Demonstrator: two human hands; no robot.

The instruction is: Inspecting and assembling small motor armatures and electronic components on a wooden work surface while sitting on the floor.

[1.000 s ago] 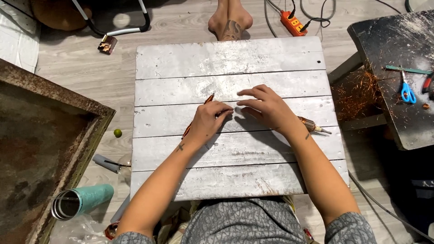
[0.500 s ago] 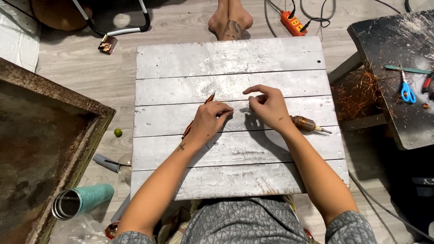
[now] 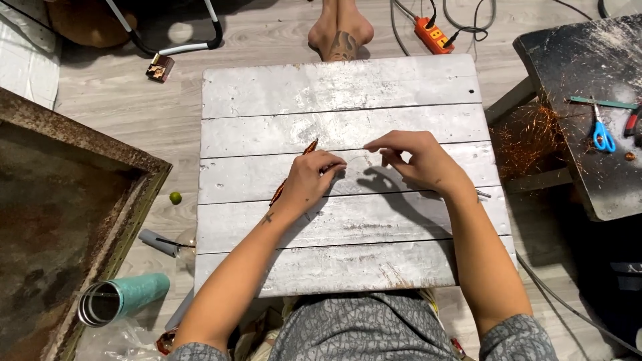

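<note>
Right hand (image 3: pixel 418 160) lifted off table (image 3: pixel 348 87) — left hand (image 3: pixel 309 180) gripping orange rod (image 3: pixel 294 172), diagonal, tip up-right

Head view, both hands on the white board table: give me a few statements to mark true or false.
1. The left hand grips a twisted copper-coloured strand. True.
2. The right hand lies flat, palm down, on the white plank table. False: its fingertips are pinched together just above the planks.
3. Blue-handled scissors lie on the dark bench to the right. True.
4. A teal tumbler stands upright on the table. False: it lies on its side on the floor, to the left.
5. An orange power strip lies on the floor. True.
</note>
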